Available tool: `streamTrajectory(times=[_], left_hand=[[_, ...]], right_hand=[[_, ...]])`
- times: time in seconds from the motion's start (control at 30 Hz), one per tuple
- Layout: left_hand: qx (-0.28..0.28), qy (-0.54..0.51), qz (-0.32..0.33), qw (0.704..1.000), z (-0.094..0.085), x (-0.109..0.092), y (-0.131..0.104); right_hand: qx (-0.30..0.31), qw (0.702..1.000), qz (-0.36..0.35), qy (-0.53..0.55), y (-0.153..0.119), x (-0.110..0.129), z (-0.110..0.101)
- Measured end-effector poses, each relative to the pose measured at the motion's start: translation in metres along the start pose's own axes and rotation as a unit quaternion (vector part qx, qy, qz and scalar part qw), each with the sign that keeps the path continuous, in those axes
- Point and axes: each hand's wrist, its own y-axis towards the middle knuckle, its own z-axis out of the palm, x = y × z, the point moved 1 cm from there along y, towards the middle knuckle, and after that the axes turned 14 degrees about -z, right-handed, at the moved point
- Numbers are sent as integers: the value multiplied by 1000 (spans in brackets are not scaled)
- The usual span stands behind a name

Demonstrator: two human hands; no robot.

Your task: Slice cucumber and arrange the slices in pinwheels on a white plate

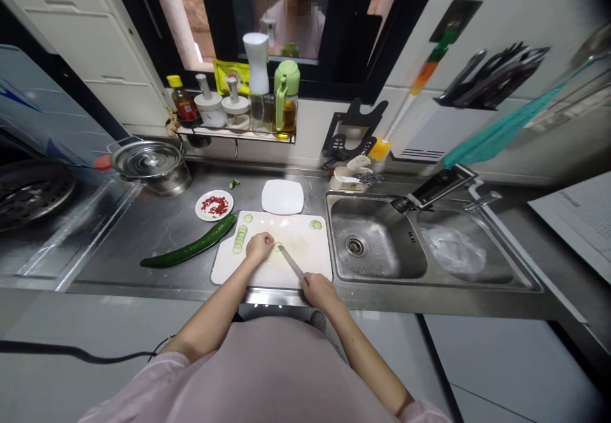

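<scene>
My right hand (319, 291) is wrapped round the handle of a kitchen knife (292, 263), its blade pointing up and left across the white cutting board (305, 254). The knife's tip is at a pale green cucumber slice (278, 246). Close by on the left is my left hand (259, 247), fingers curled in; whatever they may pinch is hidden. Overlapping cucumber slices (240, 240) form a row at the board's left, with a single slice above them. A small pile of cut pieces (316, 224) lies in the upper right corner. A long whole cucumber (193, 249) rests left of the board.
Behind the board are a plate of chopped red chili (214, 205), a white plate (282, 196) and a green scrap (233, 184). A lidded pot (162, 172) stands back left. The steel sink (382, 264) adjoins on the right. A seasoning rack (233, 134) hangs above.
</scene>
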Motion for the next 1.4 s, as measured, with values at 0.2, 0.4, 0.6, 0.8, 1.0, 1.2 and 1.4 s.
streamTrajectory(times=[0.2, 0.4, 0.6, 0.8, 1.0, 1.2, 1.4], left_hand=[[1, 10, -1, 1000, 0, -1, 1], [7, 14, -7, 1000, 0, -2, 1], [9, 23, -9, 1000, -1, -3, 0], [16, 31, -5, 999, -3, -4, -1], [19, 33, -6, 999, -2, -4, 0], [16, 35, -4, 999, 0, -2, 2], [16, 36, -3, 999, 0, -1, 2]], right_hand=[[12, 1000, 3, 0, 2, 1, -1], [38, 999, 14, 2, 4, 8, -7], [48, 999, 16, 3, 5, 10, -10], [44, 999, 19, 0, 8, 10, -8], [48, 999, 20, -6, 10, 12, -9], [42, 999, 16, -11, 14, 14, -10], [51, 998, 21, -11, 17, 16, -11]])
